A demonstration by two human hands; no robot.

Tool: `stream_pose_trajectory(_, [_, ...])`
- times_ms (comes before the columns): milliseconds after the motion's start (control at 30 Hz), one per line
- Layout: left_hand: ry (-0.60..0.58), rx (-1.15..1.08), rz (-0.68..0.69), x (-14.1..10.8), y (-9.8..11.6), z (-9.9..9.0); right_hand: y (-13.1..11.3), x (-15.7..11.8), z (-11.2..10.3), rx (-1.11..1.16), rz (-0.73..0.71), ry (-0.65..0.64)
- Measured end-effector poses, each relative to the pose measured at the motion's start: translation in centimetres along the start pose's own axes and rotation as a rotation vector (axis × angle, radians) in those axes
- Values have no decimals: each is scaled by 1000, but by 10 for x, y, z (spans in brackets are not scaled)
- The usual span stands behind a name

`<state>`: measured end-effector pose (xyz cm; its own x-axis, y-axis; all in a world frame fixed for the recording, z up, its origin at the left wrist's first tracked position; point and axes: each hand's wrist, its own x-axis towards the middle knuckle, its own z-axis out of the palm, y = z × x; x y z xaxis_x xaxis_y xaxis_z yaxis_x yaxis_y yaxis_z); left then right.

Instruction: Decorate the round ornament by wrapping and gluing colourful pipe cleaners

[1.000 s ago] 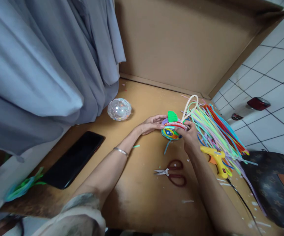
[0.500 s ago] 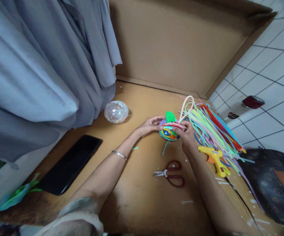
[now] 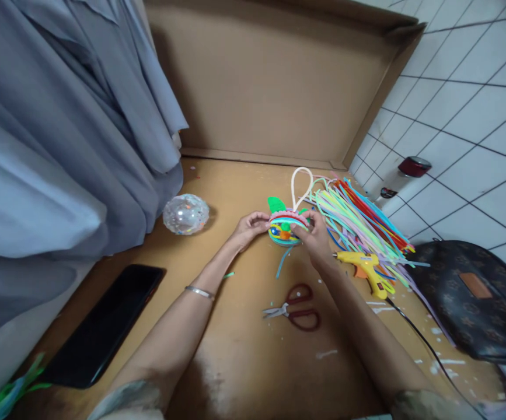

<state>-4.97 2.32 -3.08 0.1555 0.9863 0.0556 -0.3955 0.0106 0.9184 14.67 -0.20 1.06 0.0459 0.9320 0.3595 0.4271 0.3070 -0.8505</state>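
Note:
Between my hands is a small round ornament made of colourful pipe cleaners, with a green leaf shape and a white loop rising from its top. A blue strand hangs below it. My left hand pinches its left side, thumb in front. Closed on the right side is my right hand, its thumb against the front. Nearer to me on the table lie scissors with dark red handles, blades pointing left.
A bundle of pipe cleaners lies right of the hands, beside a yellow glue gun with a cord. A clear ball and a black phone are at left. A dark bag, bottle and cardboard stand around.
The view has shifted to the right, so everything sits further left. The ornament has turned slightly between my hands, and a second green piece now shows by my right fingers.

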Motion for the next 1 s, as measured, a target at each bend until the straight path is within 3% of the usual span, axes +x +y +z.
stream_pose_trajectory(333, [155,245,75,-2,2,2,-3,3,-5,70,3,-3])
stream_pose_trajectory(533, [130,291,89,-4,7,2,0,4,-6,77,-13,-3])
stream_pose_trajectory(733, [96,256,288,-7,21,4,-1,5,-7,-13,-78,30])
stream_pose_trajectory(867, [60,167,326,-8,28,11,-7,3,-10,-121,-174,65])
stream_pose_trajectory(1000, [97,210,399,-11,37,20,-12,0,-11,-211,-256,96])
